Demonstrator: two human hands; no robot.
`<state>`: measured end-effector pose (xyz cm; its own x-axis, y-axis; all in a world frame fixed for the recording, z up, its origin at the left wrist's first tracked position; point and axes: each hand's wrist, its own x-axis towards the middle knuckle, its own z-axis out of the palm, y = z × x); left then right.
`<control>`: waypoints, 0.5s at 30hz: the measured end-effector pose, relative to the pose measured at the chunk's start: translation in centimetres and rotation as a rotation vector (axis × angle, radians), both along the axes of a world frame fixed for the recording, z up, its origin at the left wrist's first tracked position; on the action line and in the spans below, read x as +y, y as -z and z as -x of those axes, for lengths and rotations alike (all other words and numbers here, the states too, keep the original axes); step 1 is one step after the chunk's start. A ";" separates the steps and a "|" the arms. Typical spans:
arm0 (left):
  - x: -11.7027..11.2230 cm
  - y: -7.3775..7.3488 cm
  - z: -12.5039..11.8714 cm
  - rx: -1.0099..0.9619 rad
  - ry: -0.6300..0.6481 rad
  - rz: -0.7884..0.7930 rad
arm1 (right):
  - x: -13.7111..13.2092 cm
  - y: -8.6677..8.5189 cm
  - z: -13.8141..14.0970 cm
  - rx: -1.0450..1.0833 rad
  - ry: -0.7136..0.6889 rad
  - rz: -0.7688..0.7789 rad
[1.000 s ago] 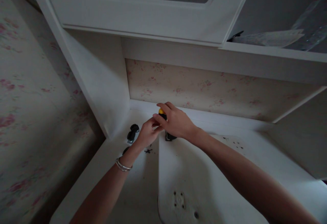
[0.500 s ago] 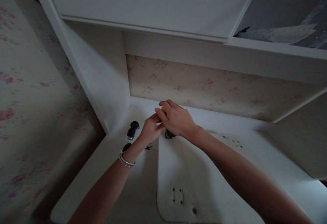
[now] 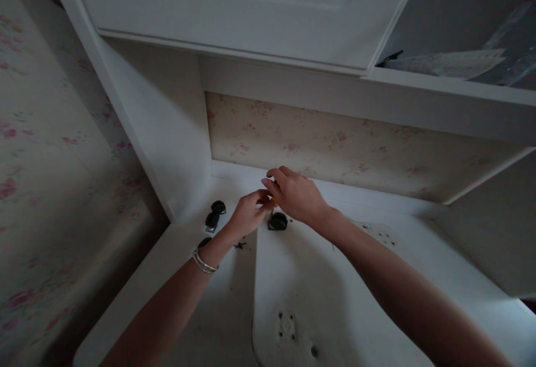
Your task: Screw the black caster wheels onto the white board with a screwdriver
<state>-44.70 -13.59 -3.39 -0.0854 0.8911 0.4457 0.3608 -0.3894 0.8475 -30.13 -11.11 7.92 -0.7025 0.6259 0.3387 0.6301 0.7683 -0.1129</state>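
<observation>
My right hand is closed over a tool with a yellow-and-black handle, of which only a sliver of yellow shows. The tool stands above a black caster wheel at the far corner of a white board. My left hand, a silver bangle on its wrist, is pinched shut right beside the tool, its fingertips touching those of the right hand. What the left fingers hold is hidden.
Three more black casters lie to the left on the white desk top, with small dark screws near them. A white side panel and an overhead cabinet close in the space. Flowered wallpaper lines the back.
My right hand has shifted slightly right and lowered over the tool, hiding most of its yellow top. The black caster under it now shows more fully. My left hand stays pinched beside it.
</observation>
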 end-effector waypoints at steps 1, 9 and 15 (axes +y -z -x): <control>0.0 -0.1 0.0 0.005 0.002 -0.005 | 0.1 0.0 -0.1 -0.002 -0.040 0.016; -0.5 0.0 0.5 0.025 -0.119 -0.038 | 0.2 -0.1 0.4 0.025 -0.097 0.165; -0.3 0.2 0.6 0.007 -0.134 -0.005 | 0.0 0.0 1.1 0.012 -0.065 0.145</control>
